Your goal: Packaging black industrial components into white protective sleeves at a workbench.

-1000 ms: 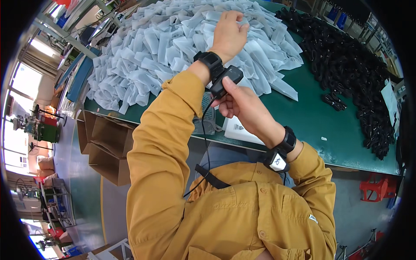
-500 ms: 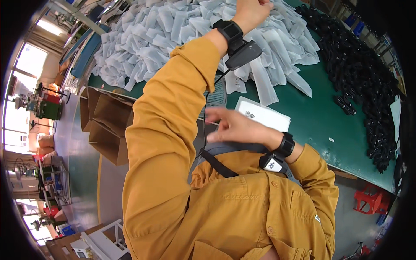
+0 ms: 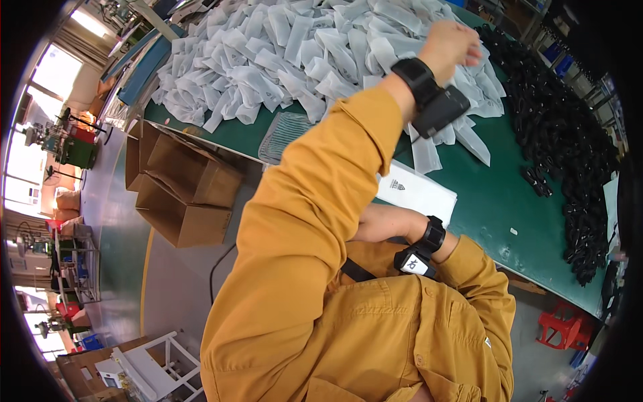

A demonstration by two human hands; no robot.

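My left hand (image 3: 453, 50) is stretched far forward over the right part of a big heap of frosted white plastic bags (image 3: 268, 63). Its fingers are curled and slightly blurred; whatever may be in them is hidden. Close to my body, my right hand (image 3: 380, 223) shows only its back and wrist, because the left sleeve covers the fingers. Just beyond it lies a flat white packet (image 3: 423, 190) with a small dark print, partly behind my left arm. A grey-green striped cloth or glove (image 3: 284, 134) rests at the near edge of the heap.
Black coiled cables (image 3: 556, 127) form a long pile along the right of the green table (image 3: 489, 208). Open cardboard boxes (image 3: 194, 174) stand off the table's left edge. A red stool (image 3: 562, 325) is at the lower right, a white frame (image 3: 161, 365) at the lower left.
My left hand has swung right and somewhat nearer across the heap. My right hand, earlier in sight with fingers apart, is now partly behind the left sleeve. The view has shifted slightly.
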